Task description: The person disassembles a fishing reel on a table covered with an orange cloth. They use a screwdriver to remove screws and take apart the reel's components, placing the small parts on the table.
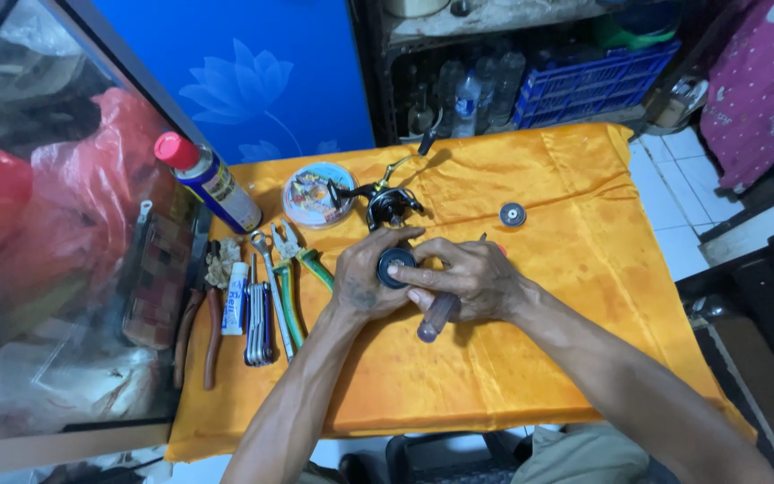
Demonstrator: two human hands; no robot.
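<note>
Left hand [365,282] grasping black spool [395,266], right hand [468,278] gripping screwdriver [436,317] and touching spool, mid-desk [584,269] just near of reel [389,204], pliers [297,278] to left, round cap [512,214] far right.

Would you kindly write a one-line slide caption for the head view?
Left hand steadies a round black part while right hand grips a screwdriver over the orange cloth.

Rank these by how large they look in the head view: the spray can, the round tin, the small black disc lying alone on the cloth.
1. Spray can, the longest.
2. Round tin, wide but shorter than the can.
3. Small black disc, clearly the smallest.
All three lie at a similar distance, so the order seems safe.
</note>
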